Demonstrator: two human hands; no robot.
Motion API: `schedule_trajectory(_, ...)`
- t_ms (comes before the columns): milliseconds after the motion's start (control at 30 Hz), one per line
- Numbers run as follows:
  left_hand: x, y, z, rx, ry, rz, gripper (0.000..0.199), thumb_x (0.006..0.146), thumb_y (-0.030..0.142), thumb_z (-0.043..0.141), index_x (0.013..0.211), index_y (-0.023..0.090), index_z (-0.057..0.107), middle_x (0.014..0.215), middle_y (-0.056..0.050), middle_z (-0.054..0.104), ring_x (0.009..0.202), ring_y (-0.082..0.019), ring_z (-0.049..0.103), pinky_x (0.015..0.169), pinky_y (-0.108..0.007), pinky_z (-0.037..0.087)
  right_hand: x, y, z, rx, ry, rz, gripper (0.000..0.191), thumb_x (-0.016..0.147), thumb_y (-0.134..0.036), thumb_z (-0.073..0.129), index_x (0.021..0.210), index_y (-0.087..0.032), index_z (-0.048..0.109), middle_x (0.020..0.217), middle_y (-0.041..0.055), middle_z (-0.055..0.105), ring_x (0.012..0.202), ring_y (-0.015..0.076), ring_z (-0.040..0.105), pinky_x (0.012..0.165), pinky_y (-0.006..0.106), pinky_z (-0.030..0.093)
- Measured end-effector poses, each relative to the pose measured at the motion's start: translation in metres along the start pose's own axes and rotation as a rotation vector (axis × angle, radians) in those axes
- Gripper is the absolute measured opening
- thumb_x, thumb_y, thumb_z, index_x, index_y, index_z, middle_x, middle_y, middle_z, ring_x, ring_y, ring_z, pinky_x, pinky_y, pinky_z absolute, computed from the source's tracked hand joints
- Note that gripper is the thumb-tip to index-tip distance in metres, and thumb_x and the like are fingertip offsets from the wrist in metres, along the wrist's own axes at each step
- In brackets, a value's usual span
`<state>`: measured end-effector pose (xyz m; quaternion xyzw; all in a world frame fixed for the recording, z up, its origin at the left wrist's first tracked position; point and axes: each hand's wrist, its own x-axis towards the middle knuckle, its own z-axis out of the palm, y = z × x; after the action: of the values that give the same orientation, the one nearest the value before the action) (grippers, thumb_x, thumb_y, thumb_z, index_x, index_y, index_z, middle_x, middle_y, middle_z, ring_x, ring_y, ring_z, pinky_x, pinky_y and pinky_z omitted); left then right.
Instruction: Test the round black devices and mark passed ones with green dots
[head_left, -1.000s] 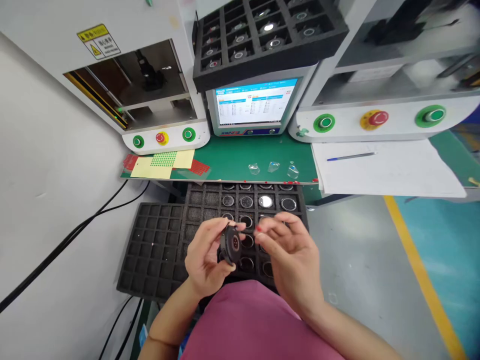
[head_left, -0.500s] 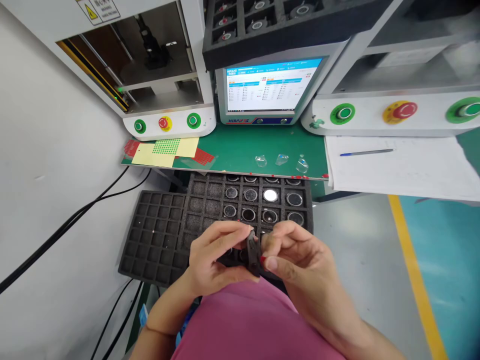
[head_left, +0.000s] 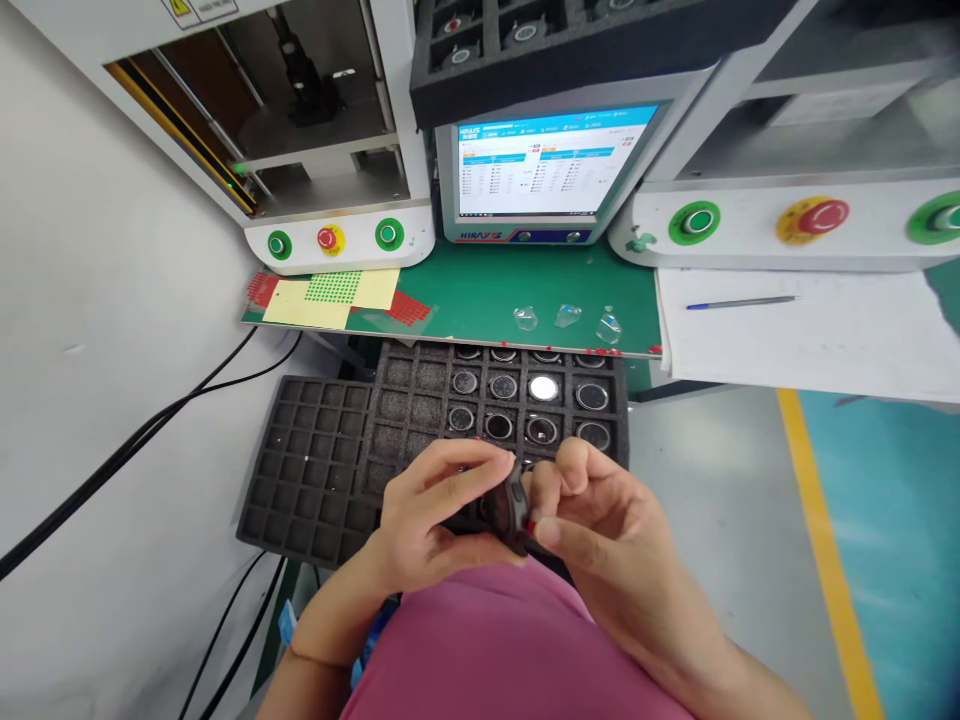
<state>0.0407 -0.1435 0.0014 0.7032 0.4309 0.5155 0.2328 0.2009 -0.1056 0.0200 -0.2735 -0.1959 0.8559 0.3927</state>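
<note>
My left hand (head_left: 439, 515) is closed on a dark watch case (head_left: 511, 508), gripping its rim between thumb and fingers. The case is tilted, so I see mostly its edge. Beside it, my right hand (head_left: 607, 520) has thumb and index finger pinched at the case's right side. A small red sticker (head_left: 531, 527) shows at the right thumb tip, close to the case; whether it touches the case is hard to tell. Below the hands lies a black foam tray (head_left: 395, 408) with round watch cases (head_left: 592, 397) in several compartments, partly hidden by my hands.
A second foam tray (head_left: 304, 470) lies at the left. On the green bench (head_left: 480, 290) are sticker sheets (head_left: 330, 298), clear plastic bits (head_left: 568, 316) and papers with a pen (head_left: 742, 302). Behind stand a monitor (head_left: 555, 170) and machines with buttons (head_left: 328, 238). Another foam tray (head_left: 525, 85) sits above the monitor.
The watch case has turned in my left hand, showing more of its side. My right hand stays pinched beside it with the red sticker. The view has shifted slightly.
</note>
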Motion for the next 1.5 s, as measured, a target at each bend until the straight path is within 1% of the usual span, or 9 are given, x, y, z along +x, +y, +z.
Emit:
schedule_trajectory(367, 0.003, 0.003, -0.005, 0.074, -0.038, 0.007, 0.059, 0.080, 0.032, 0.071, 0.135, 0.021, 0.052, 0.113, -0.009, 0.062, 0.097, -0.016, 0.064, 0.077, -0.025, 0.058, -0.004, -0.003, 0.002, -0.058, 0.002, -0.005, 0.030, 0.071, -0.006, 0.076, 0.074, -0.022, 0.051, 0.063, -0.0084, 0.068, 0.057, 0.0048, 0.060, 0.059, 0.013, 0.051)
schedule_trajectory(767, 0.006, 0.008, -0.011, 0.194, -0.050, 0.016, 0.059, 0.082, 0.031, 0.070, 0.137, 0.024, 0.050, 0.111, -0.008, 0.065, 0.095, -0.016, 0.066, 0.078, -0.027, 0.059, -0.002, -0.003, 0.006, -0.117, 0.081, -0.010, 0.032, 0.068, -0.011, 0.078, 0.072, -0.022, 0.049, 0.059, -0.0073, 0.064, 0.054, 0.0079, 0.058, 0.056, 0.019, 0.051)
schedule_trajectory(867, 0.008, 0.007, -0.011, 0.187, -0.054, 0.046, 0.060, 0.082, 0.032, 0.070, 0.138, 0.023, 0.049, 0.109, -0.008, 0.065, 0.094, -0.016, 0.066, 0.079, -0.027, 0.058, 0.000, -0.002, 0.005, -0.079, 0.056, 0.036, 0.034, 0.067, -0.012, 0.080, 0.074, -0.022, 0.048, 0.059, -0.0078, 0.062, 0.054, 0.0076, 0.057, 0.055, 0.018, 0.050)
schedule_trajectory(967, 0.007, 0.005, -0.013, 0.161, -0.060, 0.057, 0.061, 0.082, 0.036, 0.069, 0.138, 0.026, 0.049, 0.107, -0.008, 0.065, 0.092, -0.016, 0.066, 0.078, -0.027, 0.058, 0.003, 0.000, 0.002, -0.029, 0.012, 0.140, 0.040, 0.065, -0.014, 0.082, 0.085, -0.025, 0.049, 0.065, -0.0088, 0.060, 0.056, 0.0075, 0.055, 0.053, 0.018, 0.048)
schedule_trajectory(1067, 0.004, 0.001, -0.015, 0.076, -0.047, 0.030, 0.060, 0.080, 0.040, 0.069, 0.136, 0.026, 0.051, 0.107, -0.008, 0.064, 0.091, -0.017, 0.065, 0.076, -0.028, 0.059, 0.006, 0.005, 0.002, 0.023, 0.012, 0.220, 0.056, 0.055, -0.020, 0.088, 0.095, -0.027, 0.050, 0.077, -0.0072, 0.058, 0.062, 0.0090, 0.056, 0.053, 0.019, 0.046)
schedule_trajectory(1167, 0.002, -0.002, -0.014, -0.045, -0.009, -0.019, 0.061, 0.077, 0.039, 0.073, 0.133, 0.025, 0.055, 0.108, -0.009, 0.063, 0.090, -0.018, 0.065, 0.074, -0.029, 0.060, 0.010, 0.010, 0.008, 0.033, 0.026, 0.258, 0.063, 0.051, -0.024, 0.091, 0.100, -0.027, 0.051, 0.081, -0.0064, 0.056, 0.069, 0.0093, 0.057, 0.059, 0.020, 0.046)
schedule_trajectory(1267, 0.003, -0.003, -0.009, -0.301, 0.033, -0.129, 0.057, 0.075, 0.041, 0.074, 0.128, 0.026, 0.061, 0.108, -0.008, 0.062, 0.083, -0.017, 0.067, 0.070, -0.029, 0.060, 0.014, 0.015, 0.013, 0.031, -0.016, 0.264, 0.068, 0.049, -0.031, 0.092, 0.104, -0.027, 0.052, 0.084, -0.0047, 0.059, 0.073, 0.0108, 0.057, 0.062, 0.021, 0.046)
schedule_trajectory(1400, 0.008, 0.004, 0.003, -0.648, 0.012, -0.339, 0.054, 0.082, 0.046, 0.065, 0.132, 0.027, 0.056, 0.107, -0.011, 0.067, 0.081, -0.020, 0.069, 0.057, -0.027, 0.059, 0.016, 0.015, 0.011, 0.001, 0.002, 0.099, 0.054, 0.060, -0.047, 0.083, 0.103, -0.026, 0.058, 0.090, -0.0004, 0.061, 0.074, 0.0128, 0.056, 0.055, 0.021, 0.045)
schedule_trajectory(1500, 0.009, 0.015, 0.010, -0.822, -0.014, -0.427, 0.042, 0.095, 0.041, 0.044, 0.131, 0.021, 0.056, 0.096, -0.013, 0.070, 0.071, -0.019, 0.068, 0.045, -0.023, 0.053, 0.014, 0.010, 0.006, -0.098, 0.087, -0.035, 0.039, 0.071, -0.049, 0.075, 0.098, -0.025, 0.063, 0.103, 0.0049, 0.064, 0.091, 0.0180, 0.059, 0.056, 0.022, 0.048)
